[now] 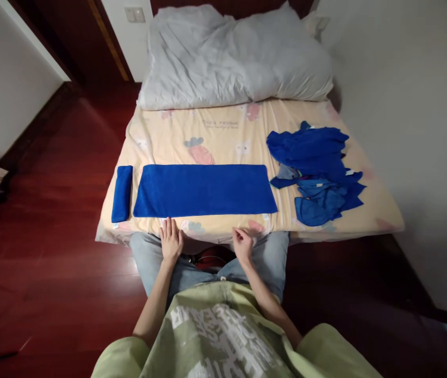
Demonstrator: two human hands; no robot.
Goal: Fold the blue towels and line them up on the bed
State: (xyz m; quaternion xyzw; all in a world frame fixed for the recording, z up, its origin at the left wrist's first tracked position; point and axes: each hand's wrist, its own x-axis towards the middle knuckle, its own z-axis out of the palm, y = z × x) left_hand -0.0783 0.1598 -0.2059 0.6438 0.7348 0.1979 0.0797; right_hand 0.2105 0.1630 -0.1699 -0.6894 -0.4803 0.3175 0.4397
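Observation:
A blue towel (205, 190) lies smoothed into a long flat strip across the bed near its front edge. My left hand (171, 240) rests by the strip's near edge, left of its middle, fingers stretched out flat. Just short of the same edge, further right, my right hand (243, 244) is curled closed, and no object shows in it. Left of the strip sits a folded blue towel (121, 194), a compact narrow bundle. To the right is a crumpled heap of blue towels (314, 163), with a bit of grey cloth showing among them.
The bed (160, 139) has a yellow patterned sheet. A bulky white quilt or pillow (231, 58) fills its head end. My legs in jeans (148, 262) touch the front edge. A wall (396, 105) stands to the right, and dark red floor (50, 210) stretches to the left.

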